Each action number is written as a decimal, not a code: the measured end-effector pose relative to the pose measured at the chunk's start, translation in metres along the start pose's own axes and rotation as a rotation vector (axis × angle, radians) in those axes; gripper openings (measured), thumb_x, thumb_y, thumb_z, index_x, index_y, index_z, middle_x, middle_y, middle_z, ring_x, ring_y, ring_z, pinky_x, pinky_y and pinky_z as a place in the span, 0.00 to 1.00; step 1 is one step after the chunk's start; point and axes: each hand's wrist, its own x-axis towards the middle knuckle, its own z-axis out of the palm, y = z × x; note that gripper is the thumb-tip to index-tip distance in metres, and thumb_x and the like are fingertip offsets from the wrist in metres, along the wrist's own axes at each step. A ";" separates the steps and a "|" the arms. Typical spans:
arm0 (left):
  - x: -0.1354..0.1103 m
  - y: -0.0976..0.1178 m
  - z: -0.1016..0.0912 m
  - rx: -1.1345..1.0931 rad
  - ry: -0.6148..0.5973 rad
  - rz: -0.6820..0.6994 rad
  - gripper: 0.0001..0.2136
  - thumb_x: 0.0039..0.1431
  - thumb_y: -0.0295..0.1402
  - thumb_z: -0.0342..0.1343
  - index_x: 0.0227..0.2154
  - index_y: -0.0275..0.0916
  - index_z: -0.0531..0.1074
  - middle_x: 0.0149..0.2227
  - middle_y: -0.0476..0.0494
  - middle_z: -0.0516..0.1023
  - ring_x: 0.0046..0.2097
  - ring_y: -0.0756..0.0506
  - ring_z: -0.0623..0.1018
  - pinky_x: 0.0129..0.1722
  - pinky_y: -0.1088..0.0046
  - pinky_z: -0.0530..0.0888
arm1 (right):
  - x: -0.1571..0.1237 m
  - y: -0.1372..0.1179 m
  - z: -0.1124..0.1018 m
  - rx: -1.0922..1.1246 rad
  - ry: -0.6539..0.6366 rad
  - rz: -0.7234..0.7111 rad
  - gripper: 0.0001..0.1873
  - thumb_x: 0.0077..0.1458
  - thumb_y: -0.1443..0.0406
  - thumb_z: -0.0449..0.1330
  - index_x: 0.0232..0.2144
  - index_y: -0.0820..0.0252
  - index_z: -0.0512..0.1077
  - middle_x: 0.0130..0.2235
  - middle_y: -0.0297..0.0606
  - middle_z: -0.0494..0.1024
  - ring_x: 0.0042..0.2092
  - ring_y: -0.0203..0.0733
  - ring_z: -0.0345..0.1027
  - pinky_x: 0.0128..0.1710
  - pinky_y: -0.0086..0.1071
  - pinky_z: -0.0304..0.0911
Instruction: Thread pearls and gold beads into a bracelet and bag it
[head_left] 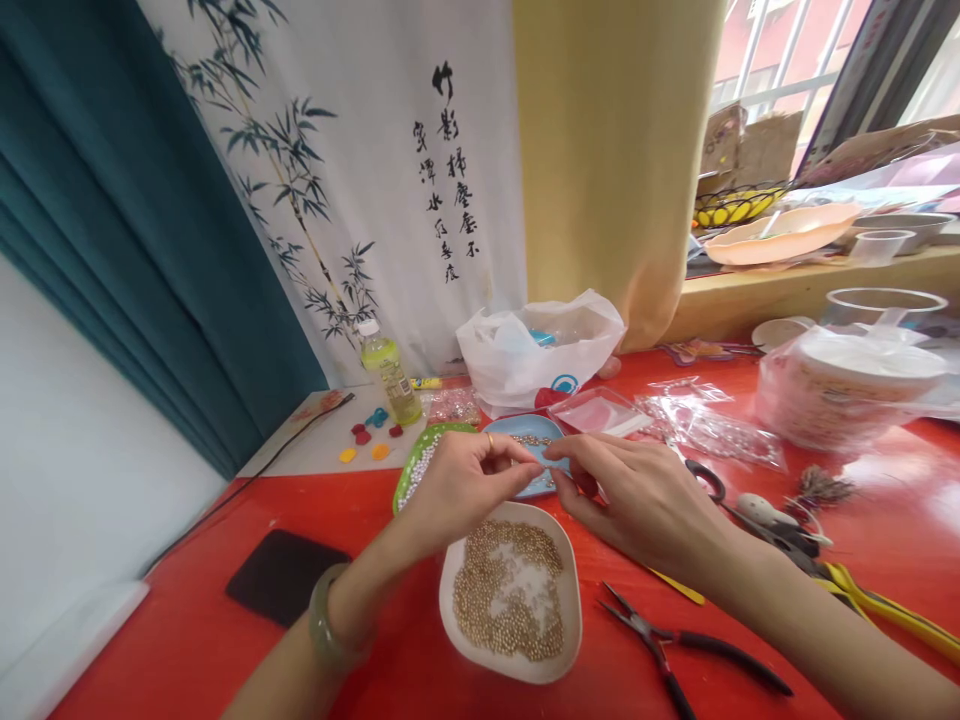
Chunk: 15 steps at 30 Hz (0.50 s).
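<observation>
Above the near tray, my left hand (472,482) and my right hand (626,490) face each other with their fingertips pinched and almost touching. Whatever lies between the fingertips is too small to make out. Below them stands a white tray (448,600) strewn with small gold beads (480,580). Just behind the fingers is a blue dish (499,426) with more beads, partly covered by my hands. A green dish (405,480) of white beads sits left of it, half hidden by my left hand.
Black-handled pliers (660,640) lie at the right front, with scissors (705,480) and yellow-handled pliers (885,605) farther right. A black phone-like slab (281,575) rests at left. Behind stand a bottle (391,375), a plastic bag (536,355) and a wrapped tub (855,385).
</observation>
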 end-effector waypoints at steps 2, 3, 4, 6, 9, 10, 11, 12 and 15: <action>0.000 0.002 -0.001 -0.010 -0.013 -0.023 0.09 0.49 0.35 0.54 0.26 0.34 0.73 0.15 0.54 0.59 0.19 0.56 0.55 0.16 0.80 0.52 | 0.001 0.000 -0.001 0.043 -0.023 0.019 0.09 0.51 0.69 0.49 0.31 0.65 0.68 0.20 0.34 0.71 0.19 0.32 0.61 0.20 0.26 0.54; 0.000 0.002 -0.001 -0.019 -0.017 -0.033 0.09 0.49 0.35 0.54 0.26 0.34 0.73 0.15 0.55 0.57 0.18 0.56 0.54 0.16 0.80 0.52 | 0.001 0.000 -0.002 0.072 -0.045 0.030 0.09 0.51 0.68 0.49 0.31 0.65 0.68 0.19 0.33 0.71 0.19 0.32 0.60 0.19 0.26 0.54; 0.000 0.002 -0.001 -0.031 -0.018 -0.042 0.08 0.49 0.35 0.54 0.27 0.34 0.73 0.15 0.56 0.56 0.18 0.56 0.54 0.16 0.80 0.51 | 0.001 0.000 -0.003 0.106 -0.073 0.045 0.08 0.51 0.68 0.49 0.31 0.64 0.68 0.19 0.32 0.70 0.19 0.32 0.59 0.19 0.26 0.54; 0.000 0.000 -0.001 -0.057 -0.016 -0.055 0.08 0.48 0.34 0.55 0.26 0.34 0.73 0.15 0.56 0.55 0.18 0.57 0.54 0.16 0.80 0.51 | 0.002 0.001 -0.005 0.174 -0.129 0.081 0.07 0.50 0.67 0.50 0.31 0.62 0.67 0.20 0.32 0.69 0.19 0.31 0.58 0.19 0.25 0.53; 0.002 -0.004 0.000 -0.105 -0.021 -0.077 0.07 0.47 0.34 0.56 0.25 0.34 0.72 0.15 0.56 0.56 0.18 0.57 0.54 0.17 0.80 0.51 | 0.003 0.003 -0.007 0.251 -0.167 0.132 0.05 0.49 0.68 0.50 0.28 0.61 0.66 0.20 0.31 0.69 0.20 0.31 0.59 0.20 0.25 0.54; 0.002 -0.006 0.001 -0.125 -0.028 -0.087 0.08 0.47 0.35 0.56 0.25 0.34 0.72 0.15 0.55 0.57 0.18 0.56 0.55 0.17 0.80 0.51 | 0.003 0.003 -0.007 0.274 -0.169 0.143 0.04 0.49 0.68 0.51 0.27 0.60 0.66 0.20 0.31 0.68 0.20 0.31 0.59 0.20 0.25 0.54; 0.003 -0.007 0.001 -0.147 -0.036 -0.096 0.08 0.47 0.35 0.56 0.25 0.34 0.72 0.15 0.55 0.58 0.19 0.56 0.56 0.17 0.79 0.52 | 0.003 0.004 -0.007 0.296 -0.168 0.153 0.04 0.48 0.68 0.51 0.27 0.60 0.66 0.19 0.30 0.68 0.21 0.31 0.59 0.20 0.25 0.54; 0.003 -0.008 0.002 -0.170 -0.044 -0.105 0.08 0.47 0.35 0.56 0.26 0.34 0.72 0.16 0.54 0.59 0.19 0.56 0.57 0.17 0.79 0.53 | 0.003 0.004 -0.007 0.320 -0.168 0.162 0.04 0.48 0.69 0.51 0.26 0.60 0.66 0.19 0.30 0.68 0.21 0.31 0.59 0.20 0.25 0.53; 0.004 -0.009 0.003 -0.212 -0.062 -0.131 0.08 0.46 0.35 0.57 0.26 0.33 0.72 0.15 0.54 0.60 0.18 0.56 0.57 0.18 0.79 0.53 | 0.004 0.005 -0.008 0.399 -0.179 0.197 0.04 0.48 0.70 0.52 0.26 0.60 0.66 0.19 0.30 0.69 0.20 0.30 0.59 0.20 0.24 0.54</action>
